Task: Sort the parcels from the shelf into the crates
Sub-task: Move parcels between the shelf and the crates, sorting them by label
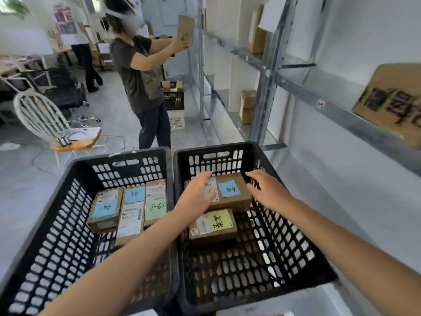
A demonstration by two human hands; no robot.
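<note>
brown parcel (pixel 230 201) with blue note (pixel 229 188) in right crate (pixel 284 236); left grip (pixel 196 199) and right grip (pixel 266 190) released, flanking it.

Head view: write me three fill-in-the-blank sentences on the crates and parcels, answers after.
In the right crate, the near parcel bears a ___ note. The left hand lies on the far parcel, whose note is ___. The parcel with the green note lies in the ___ crate.
Missing: yellow; blue; left.
</note>
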